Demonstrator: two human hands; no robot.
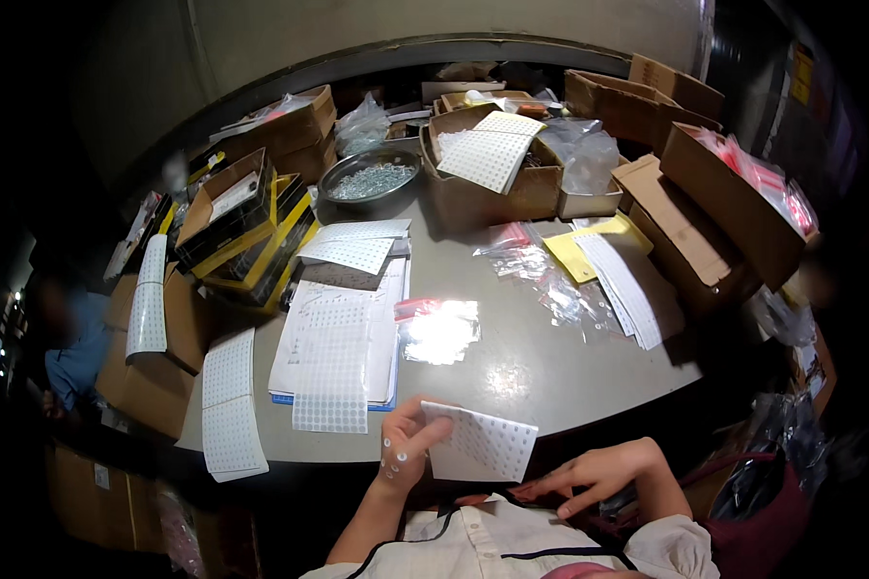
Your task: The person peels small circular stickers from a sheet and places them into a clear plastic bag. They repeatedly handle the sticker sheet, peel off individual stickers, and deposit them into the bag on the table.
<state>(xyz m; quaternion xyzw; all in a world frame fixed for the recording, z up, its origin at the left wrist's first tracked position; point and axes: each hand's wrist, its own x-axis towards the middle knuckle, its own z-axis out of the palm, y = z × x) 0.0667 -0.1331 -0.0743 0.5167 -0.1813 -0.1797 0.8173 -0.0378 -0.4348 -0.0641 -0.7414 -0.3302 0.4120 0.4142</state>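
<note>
My left hand [401,452] grips a white sheet of small round stickers [485,446] by its left edge, thumb on the front. The sheet is tilted just off the table's near edge. Several small round white stickers dot the back of this hand and wrist. My right hand [601,473] is beside the sheet's lower right corner, fingers loosely stretched and apart, nothing seen in them. Beyond the left hand lies a clear zip bag with a red strip [438,331]. Left of it, a sticker sheet [330,367] rests on papers over a blue clipboard [282,398].
More sticker sheets [230,405] hang over the table's left edge. A round metal bowl [369,176] of small shiny parts stands at the back. Cardboard boxes [492,198] line the far side and right. Small zip bags [560,289] lie beside a yellow sheet [589,246]. A person in blue [75,338] is at far left.
</note>
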